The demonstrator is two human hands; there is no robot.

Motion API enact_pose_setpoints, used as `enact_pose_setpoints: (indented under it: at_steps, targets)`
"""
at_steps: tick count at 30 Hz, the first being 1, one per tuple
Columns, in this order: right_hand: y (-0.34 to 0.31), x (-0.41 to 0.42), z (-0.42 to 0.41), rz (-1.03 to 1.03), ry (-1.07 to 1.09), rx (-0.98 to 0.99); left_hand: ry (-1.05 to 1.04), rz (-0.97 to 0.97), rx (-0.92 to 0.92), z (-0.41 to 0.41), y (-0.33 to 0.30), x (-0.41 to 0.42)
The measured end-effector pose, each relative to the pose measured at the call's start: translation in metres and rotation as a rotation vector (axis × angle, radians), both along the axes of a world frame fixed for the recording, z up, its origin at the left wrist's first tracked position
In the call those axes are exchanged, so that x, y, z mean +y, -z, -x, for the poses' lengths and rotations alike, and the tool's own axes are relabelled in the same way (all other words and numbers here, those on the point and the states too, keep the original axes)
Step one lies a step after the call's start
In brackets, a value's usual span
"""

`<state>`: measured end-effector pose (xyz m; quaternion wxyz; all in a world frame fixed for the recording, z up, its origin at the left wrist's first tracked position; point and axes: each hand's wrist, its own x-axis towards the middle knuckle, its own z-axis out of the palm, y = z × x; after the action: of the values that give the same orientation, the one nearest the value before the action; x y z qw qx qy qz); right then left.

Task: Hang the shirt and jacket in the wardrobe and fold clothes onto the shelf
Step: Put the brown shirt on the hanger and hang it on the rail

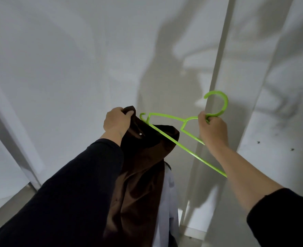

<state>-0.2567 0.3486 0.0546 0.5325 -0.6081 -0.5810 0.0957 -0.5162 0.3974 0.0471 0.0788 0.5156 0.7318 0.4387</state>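
The left hand (116, 122) has its fingers (129, 112) clamped on a bunched top edge of the brown jacket (140, 175), held up in front of the white wardrobe wall (58, 68). The right hand (212, 130) grips the neck of the green hanger (166, 135) just below its hook. One hanger arm passes into the jacket's opening. A white shirt (168, 202) hangs just behind the jacket.

White wardrobe panels (67, 59), upright white divider edge (216, 72), soft grey shadows, dim light
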Motion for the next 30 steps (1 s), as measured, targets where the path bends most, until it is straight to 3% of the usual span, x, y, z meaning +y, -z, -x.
enact_pose_setpoints:
  at_steps: [8,13,19,30]
  targets:
    - [-0.005,-0.019,-0.006,-0.006,-0.005,-0.08,0.039,-0.006,-0.11,0.002,-0.019,-0.03]
    - [0.005,-0.018,0.003,0.086,-0.118,-0.018,0.274,-0.022,-0.262,0.005,-0.021,-0.037]
    - [-0.019,-0.015,-0.002,0.15,-0.294,0.167,0.17,0.072,-0.153,0.028,-0.024,-0.053]
    - [-0.009,-0.024,0.074,0.122,-0.356,0.069,0.449,0.038,-0.128,-0.009,-0.048,-0.065]
